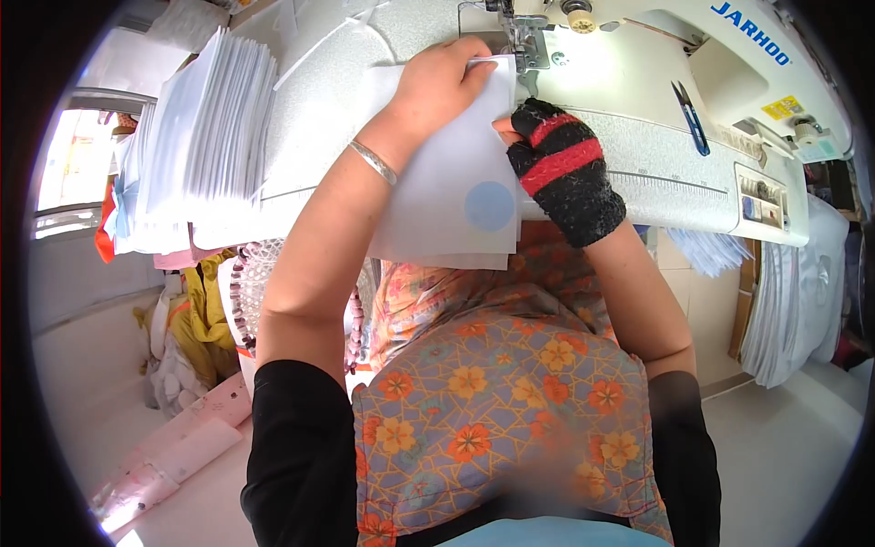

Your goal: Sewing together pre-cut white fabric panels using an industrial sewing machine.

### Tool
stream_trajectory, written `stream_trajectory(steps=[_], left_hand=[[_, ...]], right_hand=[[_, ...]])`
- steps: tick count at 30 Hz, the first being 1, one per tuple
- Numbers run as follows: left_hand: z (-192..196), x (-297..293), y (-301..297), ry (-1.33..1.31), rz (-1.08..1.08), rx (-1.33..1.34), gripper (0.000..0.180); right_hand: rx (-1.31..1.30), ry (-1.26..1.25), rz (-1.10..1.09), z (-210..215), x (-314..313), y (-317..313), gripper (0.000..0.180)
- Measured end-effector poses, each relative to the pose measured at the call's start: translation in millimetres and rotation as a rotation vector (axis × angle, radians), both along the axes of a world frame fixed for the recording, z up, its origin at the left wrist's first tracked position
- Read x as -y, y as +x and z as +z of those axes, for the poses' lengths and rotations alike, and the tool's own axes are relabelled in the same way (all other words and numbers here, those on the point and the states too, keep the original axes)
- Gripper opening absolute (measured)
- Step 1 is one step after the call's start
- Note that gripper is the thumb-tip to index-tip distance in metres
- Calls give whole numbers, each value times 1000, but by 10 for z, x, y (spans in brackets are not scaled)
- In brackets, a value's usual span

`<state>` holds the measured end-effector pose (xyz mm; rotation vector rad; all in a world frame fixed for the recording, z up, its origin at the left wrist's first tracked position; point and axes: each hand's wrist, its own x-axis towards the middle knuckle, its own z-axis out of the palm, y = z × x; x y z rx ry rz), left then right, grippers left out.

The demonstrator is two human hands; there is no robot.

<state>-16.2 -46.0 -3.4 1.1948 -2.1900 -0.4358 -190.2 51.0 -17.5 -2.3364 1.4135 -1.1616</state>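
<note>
A white fabric piece with a pale blue round patch is held flat on the desk at the sewing machine. The left hand is pressed on its top edge by the presser foot — fingers together, flat. The right hand, in a black-and-red fingerless glove, is laid on the fabric's right edge — apparently pinching it. A stack of white pieces is seen at left.

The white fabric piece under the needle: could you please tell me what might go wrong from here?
1. The left hand presses the white fabric piece with its fingertips very close to the presser foot; they could slip under the needle.
2. The right hand wears a knitted fingerless glove; loose yarn might catch.
3. The fabric overhangs the table edge toward the lap, so its weight may drag the seam crooked.
</note>
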Motion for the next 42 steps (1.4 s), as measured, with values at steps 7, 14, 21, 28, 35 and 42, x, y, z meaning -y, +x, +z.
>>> stream_trajectory(steps=[7, 14, 21, 28, 35, 42], left_hand=[[23, 6, 27, -31, -73, 68, 16], [-37, -7, -15, -660, -115, 115, 15], [36, -335, 100, -254, -133, 240, 24], [-20, -344, 197, -324, -122, 190, 33], [-52, -294, 209, -323, -66, 178, 36], [-39, -351, 194, -327, -73, 228, 33]], right_hand=[[10, 66, 11, 11, -22, -21, 14], [-38, 79, 26, 1, 33, -13, 10], [-139, -50, -4, 29, -35, -76, 22], [-91, 35, 278, 124, -429, -185, 39], [-110, 50, 418, 44, -526, -362, 38], [-81, 27, 403, 74, -569, -318, 33]])
